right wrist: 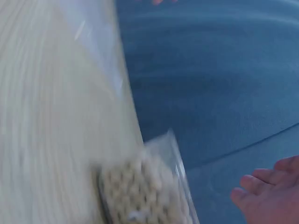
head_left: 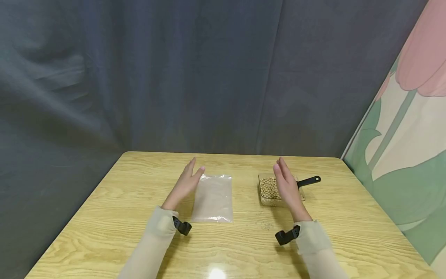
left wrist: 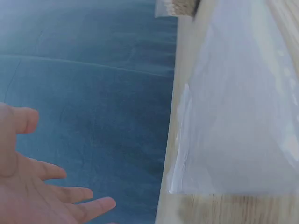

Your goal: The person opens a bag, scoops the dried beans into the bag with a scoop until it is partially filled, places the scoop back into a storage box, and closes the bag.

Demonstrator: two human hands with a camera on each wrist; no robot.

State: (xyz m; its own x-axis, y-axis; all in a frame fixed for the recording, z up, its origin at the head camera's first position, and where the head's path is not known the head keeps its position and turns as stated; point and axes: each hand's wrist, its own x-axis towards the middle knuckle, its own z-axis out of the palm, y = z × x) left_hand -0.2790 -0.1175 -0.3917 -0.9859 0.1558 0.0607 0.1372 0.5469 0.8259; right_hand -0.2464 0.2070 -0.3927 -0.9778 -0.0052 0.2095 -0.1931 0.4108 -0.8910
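Note:
Both hands are raised over the table with palms facing each other and fingers straight, holding nothing. My left hand (head_left: 184, 184) is at the left edge of a flat, clear plastic bag (head_left: 213, 199), overlapping its corner in the head view. The bag fills much of the left wrist view, its surface (left wrist: 243, 116) shiny. My right hand (head_left: 288, 190) is over a clear rectangular container (head_left: 271, 202) of round, pale beans (head_left: 269, 188), hiding part of it. From the container a black handle (head_left: 310, 181) sticks out to the right. In the right wrist view the beans (right wrist: 140, 191) look blurred.
A light wood-grain table (head_left: 139, 217) carries these things. Behind it hangs a dark blue curtain (head_left: 195, 77). To the right stands a panel with painted flowers (head_left: 411, 135). Each wrist wears a black strap with a small camera (head_left: 287, 235).

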